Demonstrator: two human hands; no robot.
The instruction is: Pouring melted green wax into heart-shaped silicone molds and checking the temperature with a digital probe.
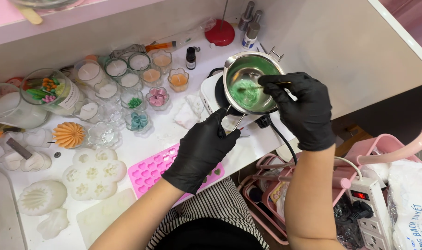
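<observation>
A: Head view, surface and room. What does the figure show?

B: A white worktable set against a pale wall, with a pink shelf edge above. At lower right, beside the table, stands a pink wire rack with a white power strip lying on it. A pink heart-cavity mould lies at the table's near edge, partly under the left forearm; white flower-shaped moulds lie to its left.

A: And the containers?

B: A small steel melting pot sits on a white hotplate at the table's right end. It holds green wax, partly melted. Left of it stand small glass cups filled with white or orange wax, and a large jar containing coloured flower decorations. Three small bottles stand at the back beside a red disc-shaped stand.

A: State of the hands?

B: Both wear black gloves. The left hand is closed around the pot's wire handle. The right hand pinches a thin stirring stick whose tip rests in the wax.
</observation>
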